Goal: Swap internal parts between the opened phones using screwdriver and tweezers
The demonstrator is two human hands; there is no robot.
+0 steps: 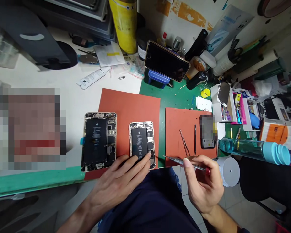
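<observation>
My left hand (126,176) lies with its fingers stretched out over the lower part of a smaller opened phone (139,139), hiding its bottom edge. The battery and circuit boards of that phone are exposed. To its left, a larger opened phone (96,140) shows its black battery, close to the same hand. My right hand (205,184) is closed around a thin precision screwdriver (179,161) with a red end cap. Its tip points left, apart from the smaller phone. Tweezers (184,142) and a black pen-like tool (195,139) lie beyond the right hand.
Red-brown mats (129,103) cover part of the table. A phone (167,61) leans on a blue stand (157,78) at the back. On the right are a phone with a lit screen (208,142), a blue bottle (247,150) and a white round container (230,171).
</observation>
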